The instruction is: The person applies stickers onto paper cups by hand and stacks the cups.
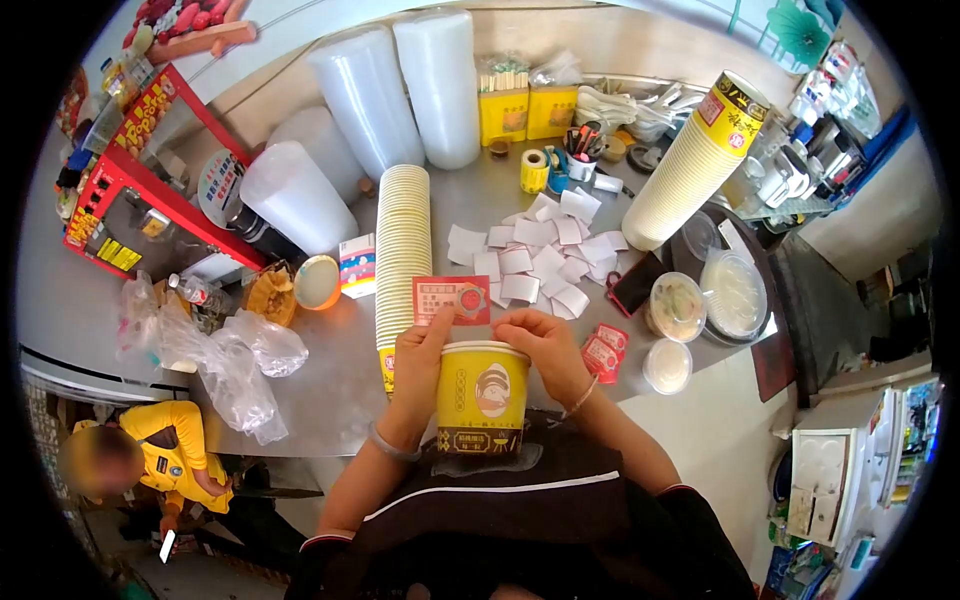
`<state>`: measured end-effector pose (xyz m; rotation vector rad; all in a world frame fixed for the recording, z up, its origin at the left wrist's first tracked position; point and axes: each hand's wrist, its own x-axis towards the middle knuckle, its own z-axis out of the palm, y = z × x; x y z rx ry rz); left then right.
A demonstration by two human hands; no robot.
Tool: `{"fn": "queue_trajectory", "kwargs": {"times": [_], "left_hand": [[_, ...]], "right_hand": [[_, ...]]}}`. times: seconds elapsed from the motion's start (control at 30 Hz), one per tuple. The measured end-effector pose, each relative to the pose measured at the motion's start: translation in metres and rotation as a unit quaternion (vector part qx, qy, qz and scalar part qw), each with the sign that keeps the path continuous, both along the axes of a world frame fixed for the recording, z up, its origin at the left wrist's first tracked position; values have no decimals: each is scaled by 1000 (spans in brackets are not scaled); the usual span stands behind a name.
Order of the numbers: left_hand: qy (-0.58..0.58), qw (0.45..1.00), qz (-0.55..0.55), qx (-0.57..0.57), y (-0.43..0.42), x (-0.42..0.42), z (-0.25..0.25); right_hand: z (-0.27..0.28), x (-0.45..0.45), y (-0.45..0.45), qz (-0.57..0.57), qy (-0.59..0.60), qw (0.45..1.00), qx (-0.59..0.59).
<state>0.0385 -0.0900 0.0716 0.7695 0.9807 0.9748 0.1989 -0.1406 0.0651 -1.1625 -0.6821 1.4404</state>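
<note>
My left hand (pixel 421 352) pinches the lower edge of a red printed label (pixel 452 300) above the counter. My right hand (pixel 546 345) has its fingers curled together beside the label's lower right corner; what they grip, if anything, is too small to tell. Between my wrists a yellow paper bowl (pixel 483 395) with a dark printed base stands upright, close to my dark apron. Just beyond the label lies a heap of white paper slips (pixel 540 250). More red labels (pixel 604 353) lie right of my right hand. A tall stack of paper bowls (pixel 402 240) lies left of the label.
Another paper bowl stack (pixel 697 160) leans at the right, near lidded clear tubs (pixel 677 307). Stacks of plastic lids (pixel 437 90) stand at the back. Plastic bags (pixel 235 370) and a red-framed case (pixel 150 180) are left. A person in yellow (pixel 175 450) sits lower left.
</note>
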Motion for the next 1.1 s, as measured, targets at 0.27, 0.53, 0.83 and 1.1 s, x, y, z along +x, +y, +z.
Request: {"fn": "queue_trajectory", "kwargs": {"times": [0.27,0.53,0.83,1.1], "left_hand": [[-15,999,-34,10,0,3,0],[16,999,-37,18,-1,4,1],[70,990,92,77,5,16,21],[338,832,-95,429,-5,15,51]], "right_hand": [[-1,2,6,12,13,1000,-16],[8,2,5,-1,42,999,-19],[-4,14,9,-62,-14,996,55],[20,14,6,-17,-100,993,66]]}}
